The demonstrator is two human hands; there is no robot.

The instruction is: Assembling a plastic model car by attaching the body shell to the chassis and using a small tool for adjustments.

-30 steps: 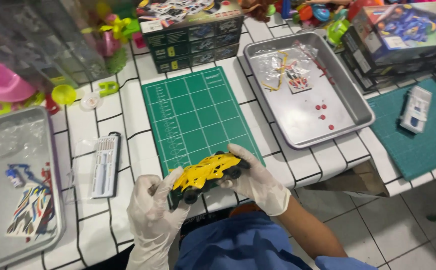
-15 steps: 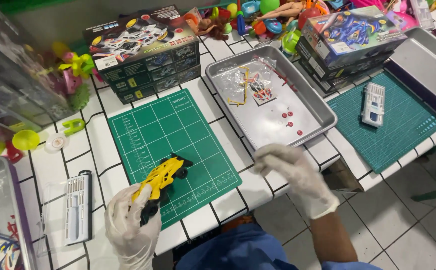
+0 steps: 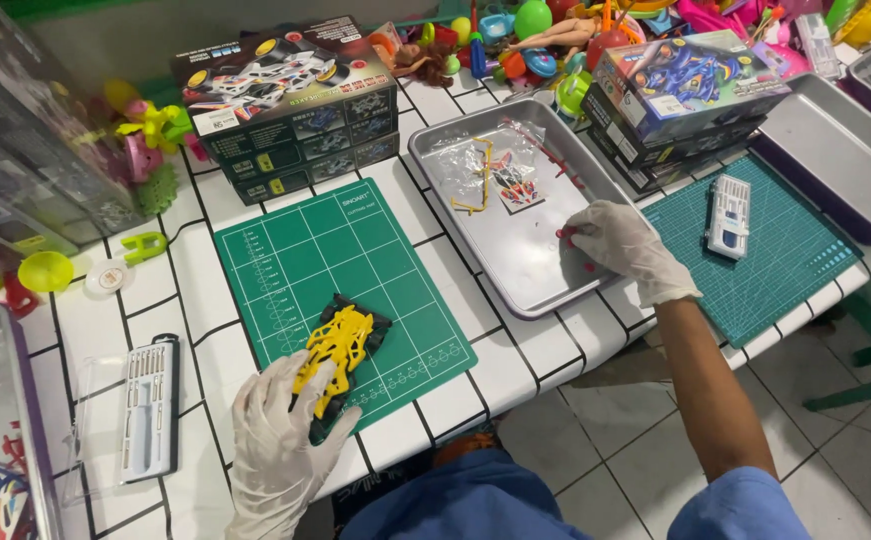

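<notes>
Yellow toy car [image 3: 335, 355] now sits on the green cutting mat [image 3: 340, 275] near the bench's front edge, only the left hand [image 3: 280, 440] clamped on its rear; the right hand [image 3: 623, 245] has let go and stretched into the metal tray [image 3: 515, 270], fingertips pinched together at small red parts [image 3: 567, 234]

Both hands, left hand [image 3: 280, 440] and right hand [image 3: 623, 246], wear thin white disposable gloves, with blue short sleeves.
</notes>
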